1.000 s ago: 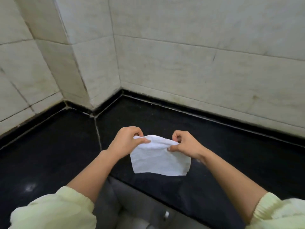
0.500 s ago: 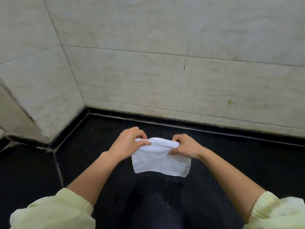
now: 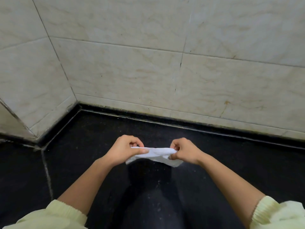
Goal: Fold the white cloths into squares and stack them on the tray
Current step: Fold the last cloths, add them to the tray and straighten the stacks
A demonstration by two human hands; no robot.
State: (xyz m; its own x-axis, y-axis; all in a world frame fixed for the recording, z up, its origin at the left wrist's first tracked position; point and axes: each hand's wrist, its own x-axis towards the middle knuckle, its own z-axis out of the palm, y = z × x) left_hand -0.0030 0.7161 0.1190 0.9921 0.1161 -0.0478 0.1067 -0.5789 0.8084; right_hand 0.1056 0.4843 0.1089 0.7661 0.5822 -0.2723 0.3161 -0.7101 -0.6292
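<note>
Cloth: the white cloth (image 3: 156, 154) hangs in the air between the two hands. It is bunched up along its top edge.
Sleeves: pale yellow sleeves (image 3: 54, 215) sit nearest, pushed up the arms. That likely keeps them out of the way.
Left hand: the left hand (image 3: 125, 150) pinches the left end of the cloth with its thumb and curled fingers.
Right hand: the right hand (image 3: 184, 151) pinches the right end the same way.
Why: the hands are apart and pull the cloth tight. I think this makes a straight edge for a fold.
Surface: the black surface (image 3: 82, 146) lies under the cloth.
Wall: pale wall tiles (image 3: 148, 71) stand at the far side.
Tray: no tray is in view.
</note>
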